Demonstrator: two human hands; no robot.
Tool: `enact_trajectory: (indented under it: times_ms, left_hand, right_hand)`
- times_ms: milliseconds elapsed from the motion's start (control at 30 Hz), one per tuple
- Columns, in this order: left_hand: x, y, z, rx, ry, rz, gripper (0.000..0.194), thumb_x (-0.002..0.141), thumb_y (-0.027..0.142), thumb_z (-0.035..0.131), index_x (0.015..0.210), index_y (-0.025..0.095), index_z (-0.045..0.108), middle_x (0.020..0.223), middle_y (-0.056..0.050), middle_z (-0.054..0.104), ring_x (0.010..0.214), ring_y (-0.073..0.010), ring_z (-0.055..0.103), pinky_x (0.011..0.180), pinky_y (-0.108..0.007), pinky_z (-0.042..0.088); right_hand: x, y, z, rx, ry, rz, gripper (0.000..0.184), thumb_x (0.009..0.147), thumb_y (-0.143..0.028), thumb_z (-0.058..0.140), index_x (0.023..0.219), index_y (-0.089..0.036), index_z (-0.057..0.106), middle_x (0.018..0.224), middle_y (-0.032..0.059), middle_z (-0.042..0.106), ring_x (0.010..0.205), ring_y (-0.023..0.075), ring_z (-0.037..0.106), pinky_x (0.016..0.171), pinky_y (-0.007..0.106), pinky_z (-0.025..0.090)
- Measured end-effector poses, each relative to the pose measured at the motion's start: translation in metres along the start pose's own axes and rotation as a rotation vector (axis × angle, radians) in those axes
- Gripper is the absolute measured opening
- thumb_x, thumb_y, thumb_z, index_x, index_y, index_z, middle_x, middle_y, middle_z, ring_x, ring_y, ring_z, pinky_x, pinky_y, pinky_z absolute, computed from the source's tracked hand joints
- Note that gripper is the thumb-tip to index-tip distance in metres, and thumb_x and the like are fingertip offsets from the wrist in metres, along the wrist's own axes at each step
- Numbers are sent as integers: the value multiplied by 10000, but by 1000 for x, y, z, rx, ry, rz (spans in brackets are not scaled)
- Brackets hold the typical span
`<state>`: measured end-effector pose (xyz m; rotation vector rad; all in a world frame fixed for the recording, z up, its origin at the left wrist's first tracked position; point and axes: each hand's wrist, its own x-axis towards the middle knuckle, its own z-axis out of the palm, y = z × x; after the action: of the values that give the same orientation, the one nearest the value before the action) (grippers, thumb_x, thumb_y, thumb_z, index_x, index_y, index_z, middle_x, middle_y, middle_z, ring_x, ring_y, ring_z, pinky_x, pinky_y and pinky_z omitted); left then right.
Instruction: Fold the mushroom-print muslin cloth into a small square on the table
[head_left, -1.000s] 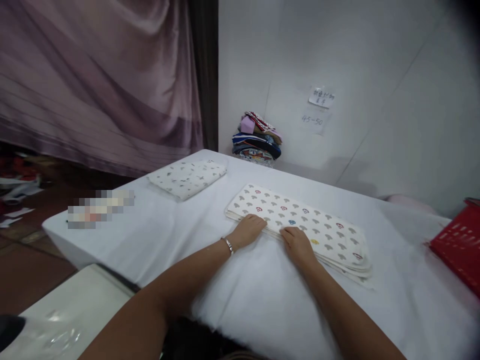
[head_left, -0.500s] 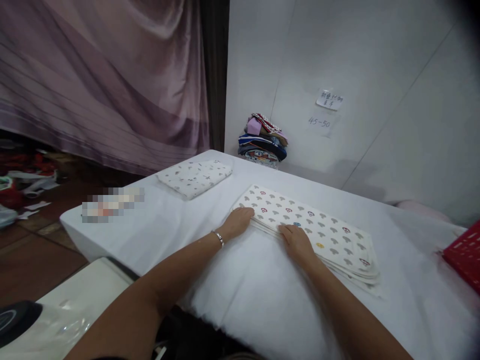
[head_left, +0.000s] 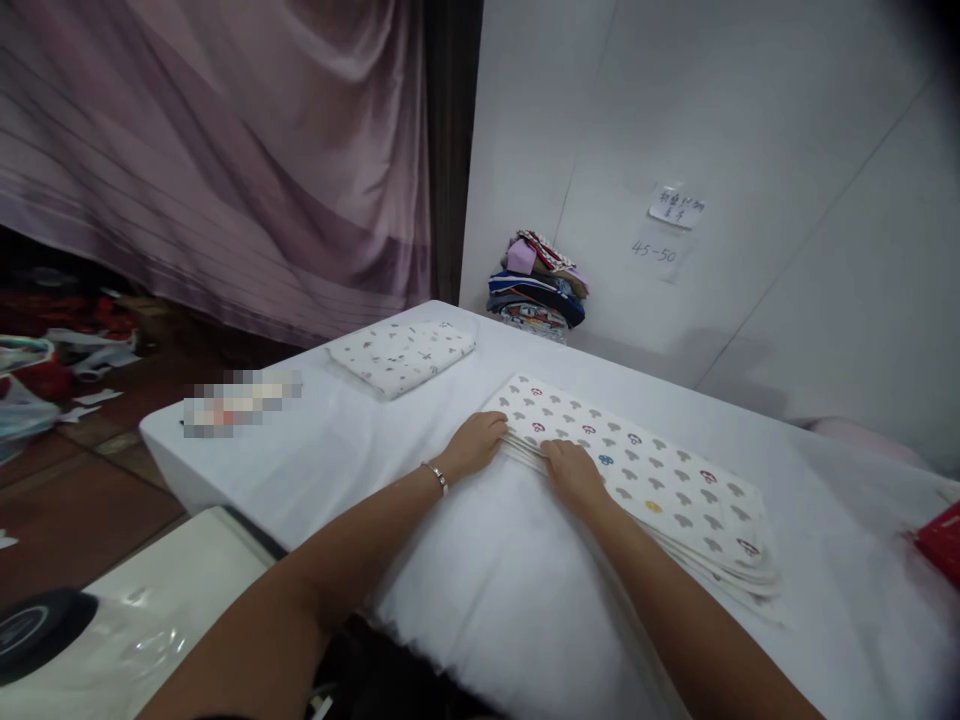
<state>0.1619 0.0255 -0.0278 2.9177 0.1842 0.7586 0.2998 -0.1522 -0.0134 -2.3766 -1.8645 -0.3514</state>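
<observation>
A folded white cloth (head_left: 630, 465) printed with grey, red, blue and yellow mushroom shapes lies flat in several layers on the white-covered table. My left hand (head_left: 478, 443), with a silver bracelet at the wrist, is closed on its near left corner. A short way to the right, my right hand (head_left: 576, 474) grips the near edge, fingers over the top layer; its thumb is hidden. Further back on the left lies a second folded cloth (head_left: 405, 357) with small scattered prints, apart from both hands.
A stack of folded fabrics (head_left: 536, 285) stands at the far table edge by the wall. A blurred-out item (head_left: 240, 404) is at the left table corner. A red basket (head_left: 939, 545) sits at the right. A pale surface with a black round object (head_left: 45, 630) is lower left.
My right hand has slid left along the near edge of the mushroom-print cloth, closer to my left hand. The left hand stays at the corner. The whole view has shifted slightly.
</observation>
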Motion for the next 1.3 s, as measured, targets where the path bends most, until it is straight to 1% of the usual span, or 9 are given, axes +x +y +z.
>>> enact_trajectory:
  times_ms: [133,233,367,567,800,867,1033,1167,1300]
  left_hand:
    - [-3,-2,-1,-30,25,9,141,844,202,515,967,185,583,1126,-67,572,1035,-176,515,911,-327,408]
    - [-4,-4,0,-19,36,-16,176,899,241,450,916,189,617,1106,-66,586,1027,-180,522,913,-345,399]
    - [-4,-8,-1,-10,-4,-33,190,891,196,453,953,197,633,1120,-68,589,1051,-184,518,926,-369,390]
    - [-8,-13,-4,-43,-62,-19,195,894,190,467,987,205,638,1146,-53,594,1086,-173,519,916,-338,403]
    - [-7,-16,-1,-19,-55,-25,236,928,220,414,912,211,650,1111,-35,611,1016,-158,553,866,-316,424]
    - [-7,-16,-1,-19,-56,-26,239,928,212,405,934,209,644,1127,-39,606,1029,-162,550,862,-318,427]
    - [-7,-15,2,13,-64,-40,286,871,84,423,1058,191,612,1203,-59,577,1112,-185,514,906,-345,417]
    - [-8,-15,5,35,-54,-55,270,857,77,432,1015,174,628,1216,-69,568,1141,-198,491,907,-351,420]
    - [-8,-14,2,20,-51,-57,257,844,71,443,986,176,630,1213,-64,567,1124,-192,498,909,-351,425]
  right_hand:
    - [9,-6,0,-10,-9,-14,199,904,-136,377,959,-180,564,892,69,632,792,199,541,677,297,332]
    - [11,-6,3,-10,-2,-19,214,900,-130,372,980,-178,565,896,71,633,798,199,542,681,295,337]
    - [11,-5,8,12,17,-8,237,885,-114,383,1018,-183,566,917,75,636,820,196,545,701,290,352]
    - [11,-4,12,79,12,38,253,877,-119,394,1043,-191,572,962,77,641,864,201,559,727,294,383]
    - [8,-2,18,201,66,79,250,897,-168,397,1075,-201,569,1005,62,646,910,179,561,774,280,410]
    - [7,-2,19,216,83,82,257,902,-180,394,1094,-205,564,1025,61,644,928,180,559,788,282,415]
    - [5,-6,21,188,103,89,301,904,-179,382,1157,-207,543,1073,71,635,939,192,561,790,293,423]
    - [5,-11,24,134,122,99,317,890,-162,393,1162,-214,547,1069,70,634,943,201,556,783,304,424]
    - [4,-15,27,143,178,107,300,890,-154,393,1128,-197,570,1023,72,639,934,205,547,792,311,421]
